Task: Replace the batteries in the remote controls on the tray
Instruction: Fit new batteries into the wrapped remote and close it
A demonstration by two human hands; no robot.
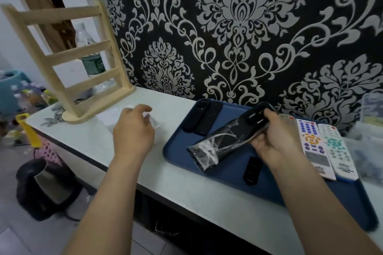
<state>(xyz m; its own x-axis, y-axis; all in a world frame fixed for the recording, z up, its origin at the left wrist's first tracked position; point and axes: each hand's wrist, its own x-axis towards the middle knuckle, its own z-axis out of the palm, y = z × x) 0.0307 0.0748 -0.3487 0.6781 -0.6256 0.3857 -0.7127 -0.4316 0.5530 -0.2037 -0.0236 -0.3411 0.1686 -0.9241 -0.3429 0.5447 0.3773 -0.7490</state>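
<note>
On the white tabletop (pixel 186 172), a blue tray (pixel 207 172) with white remotes (pixel 323 147). Over the tray, black remote (pixel 226 141) in plastic wrap, held tight by right hand (pixel 275 138). Left hand (pixel 133 128) loosely open, reaching. Slippery wrap: could slide and drop.

My left hand (pixel 132 128) blurs over something clear beside the tray (pixel 182 151); I cannot tell what. My right hand (pixel 275 141) hides the wrapped black remote's (pixel 226 141) middle.
</note>
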